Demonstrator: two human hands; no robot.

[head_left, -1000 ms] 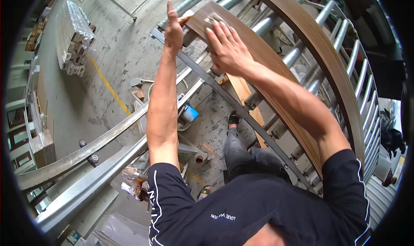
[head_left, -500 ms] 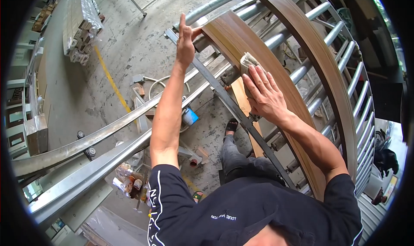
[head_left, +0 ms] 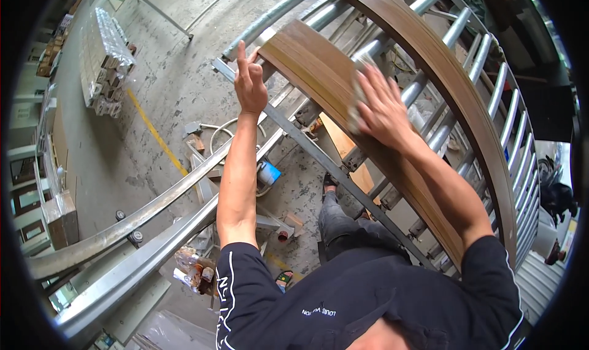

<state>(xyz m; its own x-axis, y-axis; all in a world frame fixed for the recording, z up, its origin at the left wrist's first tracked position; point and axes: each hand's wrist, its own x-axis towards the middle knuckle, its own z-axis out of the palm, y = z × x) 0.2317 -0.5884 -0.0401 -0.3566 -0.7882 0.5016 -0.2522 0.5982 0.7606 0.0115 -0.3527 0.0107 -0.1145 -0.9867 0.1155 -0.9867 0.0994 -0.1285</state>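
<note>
A long wood-grain brown board (head_left: pixel 307 55) lies across a rack of metal rollers, one end near my left hand. My right hand (head_left: pixel 381 104) presses a pale folded cloth (head_left: pixel 354 114) against the board's face; both are smeared by motion. At the board's far left end is my left hand (head_left: pixel 250 83), its index finger raised and the others partly bent. It seems to touch the board's end corner without wrapping round it. Beside this board, to the right, a second brown board (head_left: pixel 423 34) runs along the rollers.
The roller conveyor (head_left: pixel 454 28) has a dark metal side rail (head_left: pixel 319 157). Metal rails (head_left: pixel 153 206) cross at left. A blue-and-white container (head_left: pixel 268 173) and a hose stand beneath. Wrapped profiles (head_left: pixel 104 65) are stacked on the floor at far left.
My right hand and the cloth have swept a little along the board. The left hand stays at the board's end, its fingers more bent. The whole view has shifted slightly.
</note>
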